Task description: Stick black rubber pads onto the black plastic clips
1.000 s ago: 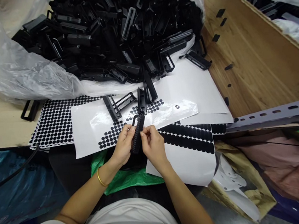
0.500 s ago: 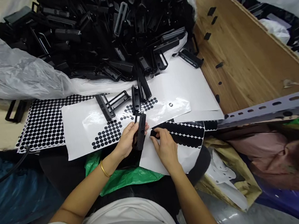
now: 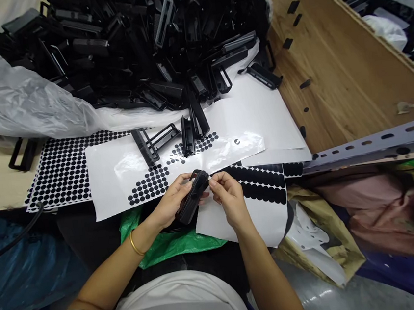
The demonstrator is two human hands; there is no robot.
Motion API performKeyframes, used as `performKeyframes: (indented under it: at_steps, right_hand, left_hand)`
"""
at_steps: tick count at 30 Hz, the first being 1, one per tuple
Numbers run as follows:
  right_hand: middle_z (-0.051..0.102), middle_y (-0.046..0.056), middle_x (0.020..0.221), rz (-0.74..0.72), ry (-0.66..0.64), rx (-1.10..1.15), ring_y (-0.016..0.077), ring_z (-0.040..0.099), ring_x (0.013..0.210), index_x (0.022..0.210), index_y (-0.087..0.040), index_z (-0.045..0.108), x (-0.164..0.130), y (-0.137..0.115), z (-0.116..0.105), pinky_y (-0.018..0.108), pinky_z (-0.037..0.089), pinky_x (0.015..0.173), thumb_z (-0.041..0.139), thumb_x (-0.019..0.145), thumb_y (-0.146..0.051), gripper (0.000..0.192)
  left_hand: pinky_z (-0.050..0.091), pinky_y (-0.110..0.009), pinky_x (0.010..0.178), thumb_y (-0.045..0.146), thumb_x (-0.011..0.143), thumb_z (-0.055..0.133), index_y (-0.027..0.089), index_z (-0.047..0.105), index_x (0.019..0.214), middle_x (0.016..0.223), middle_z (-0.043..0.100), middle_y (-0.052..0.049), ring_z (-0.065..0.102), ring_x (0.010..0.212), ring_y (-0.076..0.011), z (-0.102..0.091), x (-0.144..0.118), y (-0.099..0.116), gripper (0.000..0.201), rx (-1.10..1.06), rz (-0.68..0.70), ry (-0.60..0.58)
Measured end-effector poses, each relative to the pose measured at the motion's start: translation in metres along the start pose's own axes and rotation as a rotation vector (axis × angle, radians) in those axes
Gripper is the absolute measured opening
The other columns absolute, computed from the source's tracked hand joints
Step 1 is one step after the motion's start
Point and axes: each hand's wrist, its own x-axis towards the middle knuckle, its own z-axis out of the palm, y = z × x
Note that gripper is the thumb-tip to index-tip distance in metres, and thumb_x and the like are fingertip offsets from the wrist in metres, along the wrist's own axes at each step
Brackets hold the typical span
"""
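My left hand (image 3: 170,203) grips a long black plastic part (image 3: 192,196), tilted with its ribbed side up, just in front of the table edge. My right hand (image 3: 229,196) pinches its fingertips together at the part's upper end; whatever sits between them is too small to make out. Under both hands lie white sheets (image 3: 255,189) of black round stickers (image 3: 151,183). A loose black part (image 3: 154,143) and two others (image 3: 193,129) rest on the sheet just beyond my hands.
A big heap of black plastic parts (image 3: 143,43) spills from a clear plastic bag (image 3: 12,101) at the back. A wooden board (image 3: 338,67) slopes at the right, with a perforated grey metal rail (image 3: 376,144) below it. A green bag (image 3: 164,243) lies in my lap.
My right hand came off the sticker sheet and back up to the part's upper end. My left hand tilted the part lower and further to the left.
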Motion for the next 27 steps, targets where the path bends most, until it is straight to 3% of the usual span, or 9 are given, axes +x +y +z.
performKeyframes:
  at_steps: [10, 19, 27]
  right_hand:
    - [0.042, -0.005, 0.06, 0.015, -0.029, -0.074, 0.0085, 0.034, 0.05, 0.067, -0.021, 0.048, 0.006, -0.001, 0.006, 0.022, 0.028, 0.045, 0.059, 0.073, -0.038, 0.021]
    - [0.04, -0.006, 0.056, 0.094, -0.09, 0.051, 0.0069, 0.032, 0.046, 0.064, -0.02, 0.048, 0.009, -0.007, 0.004, 0.021, 0.026, 0.042, 0.062, 0.069, -0.038, 0.024]
    - [0.044, -0.004, 0.058, 0.005, -0.052, -0.146, 0.009, 0.037, 0.05, 0.064, -0.02, 0.049, 0.009, -0.006, 0.005, 0.022, 0.03, 0.045, 0.058, 0.074, -0.034, 0.019]
  left_hand:
    - [0.056, -0.037, 0.076, 0.041, 0.078, 0.065, 0.021, 0.054, 0.107, 0.101, 0.069, -0.007, 0.069, 0.086, -0.0219, 0.002, -0.01, 0.005, 0.037, 0.007, -0.034, 0.04]
    - [0.057, -0.036, 0.077, 0.04, 0.08, 0.063, 0.022, 0.053, 0.109, 0.105, 0.068, -0.007, 0.069, 0.086, -0.0208, 0.0, -0.011, 0.006, 0.035, 0.032, -0.031, 0.032]
    - [0.057, -0.034, 0.076, 0.041, 0.081, 0.062, 0.022, 0.052, 0.111, 0.105, 0.067, -0.007, 0.069, 0.087, -0.0201, -0.001, -0.013, 0.007, 0.037, 0.089, -0.019, 0.044]
